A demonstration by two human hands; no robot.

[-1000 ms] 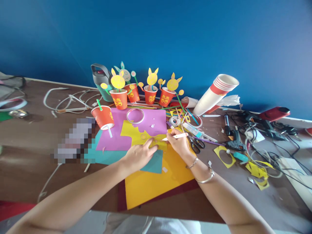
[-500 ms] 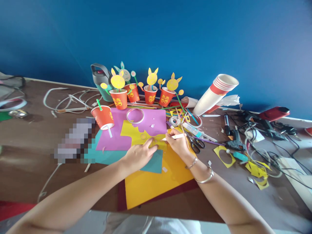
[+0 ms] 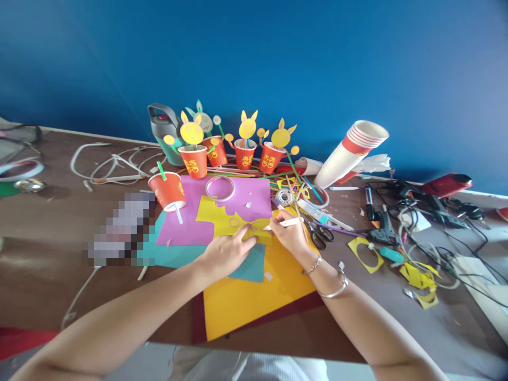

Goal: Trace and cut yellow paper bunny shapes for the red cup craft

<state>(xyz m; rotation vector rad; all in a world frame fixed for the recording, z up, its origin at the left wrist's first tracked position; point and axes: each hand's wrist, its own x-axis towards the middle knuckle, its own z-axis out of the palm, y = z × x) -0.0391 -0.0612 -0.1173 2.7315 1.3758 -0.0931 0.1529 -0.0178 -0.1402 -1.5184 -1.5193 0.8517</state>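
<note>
My left hand (image 3: 227, 253) lies flat, fingers stretched out, pressing on a yellow paper piece (image 3: 260, 233) and a teal paper sheet (image 3: 251, 265). My right hand (image 3: 290, 230) grips a white pen (image 3: 286, 223) whose tip touches the yellow paper piece. Both hands rest over a large yellow-orange sheet (image 3: 254, 296). A purple sheet (image 3: 222, 209) lies just beyond, with a tape ring (image 3: 220, 188) on it.
Red paper cups with yellow bunny cut-outs (image 3: 246, 148) line the blue wall. A lone red cup (image 3: 168, 190) stands left. A stack of cups (image 3: 351, 151) lies on its side. Scissors (image 3: 319, 234), a glue gun (image 3: 381, 225), cables and yellow scraps (image 3: 418, 283) clutter the right.
The right hand and pen have shifted slightly to the left along the yellow paper piece. The left hand has stayed in place.
</note>
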